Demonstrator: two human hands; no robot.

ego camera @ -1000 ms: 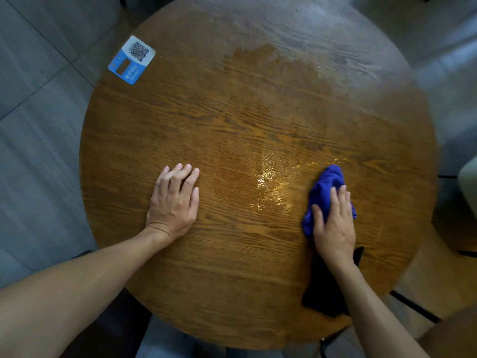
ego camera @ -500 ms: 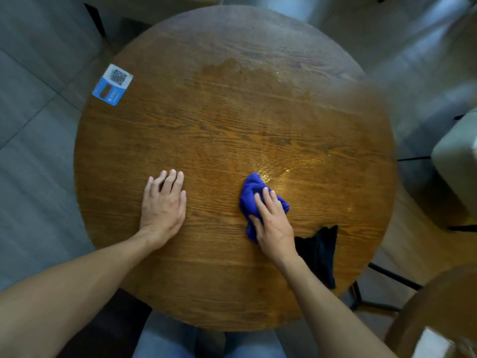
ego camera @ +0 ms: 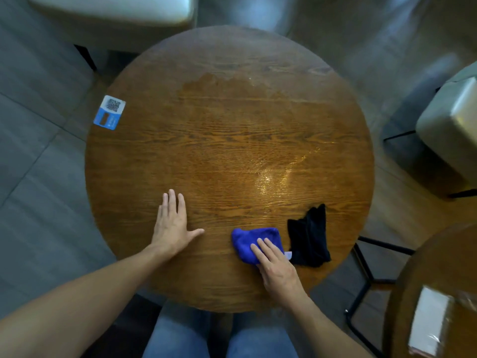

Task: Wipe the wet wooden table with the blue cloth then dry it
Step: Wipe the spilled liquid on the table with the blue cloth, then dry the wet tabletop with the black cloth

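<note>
- Right hand (ego camera: 277, 270) presses flat, fingers extended, on the bunched blue cloth (ego camera: 251, 241) at the wooden table's (ego camera: 232, 140) five o'clock.
- Left hand (ego camera: 171, 223) rests flat, grasping nothing, at seven o'clock.
- Black cloth (ego camera: 308, 237) lies just beside the blue one, at its three o'clock.
- Wet sheen (ego camera: 273, 177) glistens near centre.

Grey tile floor (ego camera: 31, 177); pale seats (ego camera: 449, 130) around.
</note>
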